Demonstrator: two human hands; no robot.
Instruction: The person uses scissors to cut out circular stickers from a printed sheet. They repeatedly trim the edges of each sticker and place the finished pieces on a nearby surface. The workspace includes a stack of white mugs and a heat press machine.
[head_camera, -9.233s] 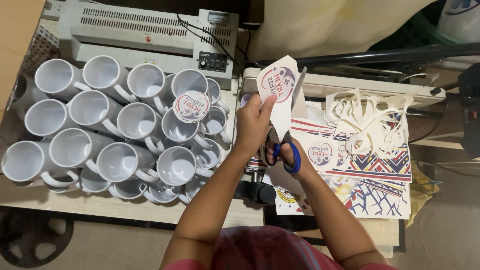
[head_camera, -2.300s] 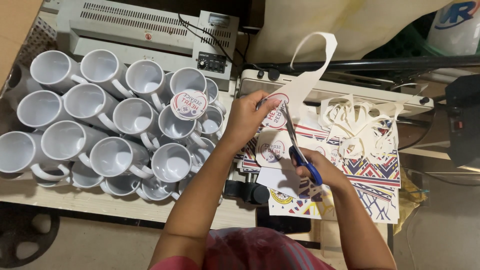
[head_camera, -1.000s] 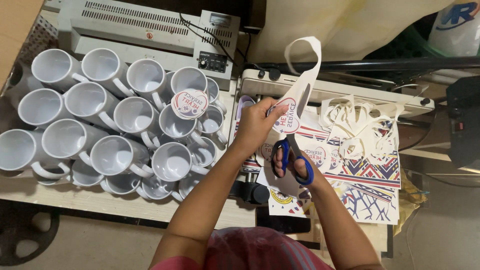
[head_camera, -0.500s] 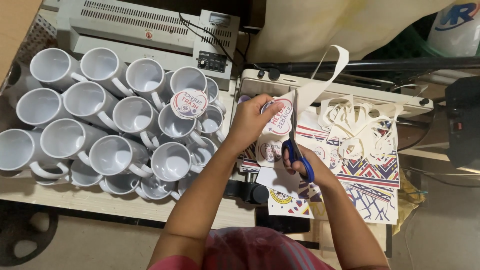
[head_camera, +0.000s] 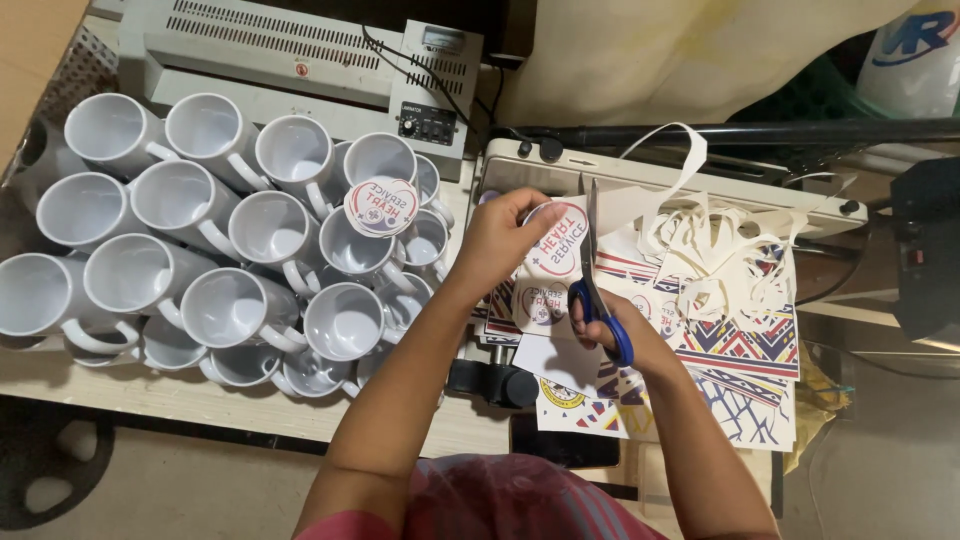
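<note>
The fingers of the left hand (head_camera: 497, 237) are curled and pinch the left edge of a round printed paper cut-out (head_camera: 556, 236), red and blue on white, held up just above the work surface. The right hand (head_camera: 612, 322) has its fingers through the blue loops of a pair of scissors (head_camera: 596, 277) and holds them drawn together; the blades point away from the person and stand nearly shut along the right edge of the cut-out. Compared with the view half a second ago, the blades have closed further and the waste paper strip (head_camera: 668, 168), which then rose in a high arc, now hangs lower and bends toward the heap of paper offcuts (head_camera: 722, 250) on the right. A second ago the blades lay lower on the disc, so the cut has advanced round the outline; in judgement, the trimming of this piece is close to complete, since the strip remains attached only near the blade tips. Below the hands lies a stack of printed sheets (head_camera: 745, 352) with patterned bands and further round prints. To the left, a group of white mugs (head_camera: 200, 260) stands packed together, one carrying a finished round cut-out (head_camera: 381, 207) on its rim. Behind them sits a grey laminator (head_camera: 300, 60).
</note>
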